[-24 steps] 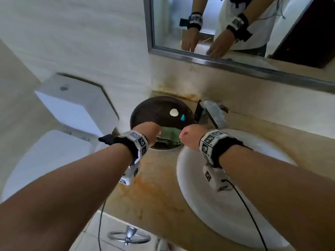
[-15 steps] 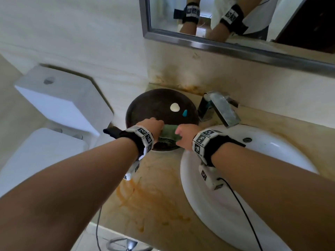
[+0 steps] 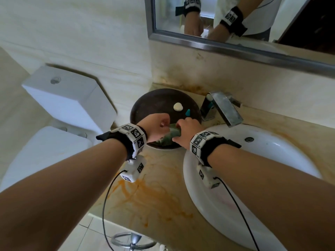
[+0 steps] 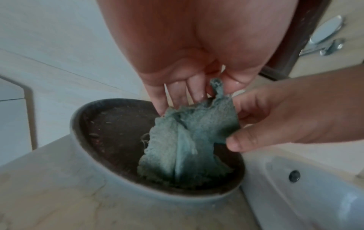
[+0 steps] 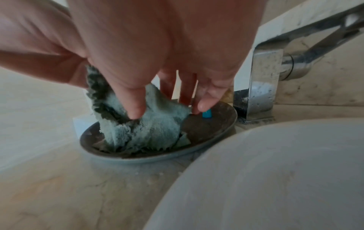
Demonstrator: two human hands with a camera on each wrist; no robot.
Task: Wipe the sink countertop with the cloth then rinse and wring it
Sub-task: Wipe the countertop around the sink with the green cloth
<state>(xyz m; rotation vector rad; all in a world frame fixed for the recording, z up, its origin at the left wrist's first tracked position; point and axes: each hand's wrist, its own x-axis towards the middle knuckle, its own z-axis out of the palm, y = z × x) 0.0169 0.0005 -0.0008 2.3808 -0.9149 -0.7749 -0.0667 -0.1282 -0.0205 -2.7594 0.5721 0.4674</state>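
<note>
A green-blue cloth (image 3: 171,135) hangs bunched over the near edge of a dark round dish (image 3: 154,104) on the beige countertop (image 3: 154,200). My left hand (image 3: 164,126) pinches the cloth's top corner (image 4: 215,84) between thumb and fingers. From the right, my right hand (image 3: 181,130) grips the cloth (image 5: 141,130) between thumb and fingers. In the left wrist view the cloth (image 4: 187,140) droops with its lower end lying in the dish (image 4: 88,140). Orange stains cover the countertop in front of the dish.
A white soap piece (image 3: 178,106) and a small blue item (image 3: 188,112) lie in the dish. A chrome faucet (image 3: 223,109) stands right of it, over the white sink basin (image 3: 262,178). A toilet with its cistern (image 3: 68,98) is at left, and a mirror (image 3: 235,20) hangs above.
Both hands have closed together on the cloth, which lay flat in the dish before. It is now bunched and raised partly off the dish.
</note>
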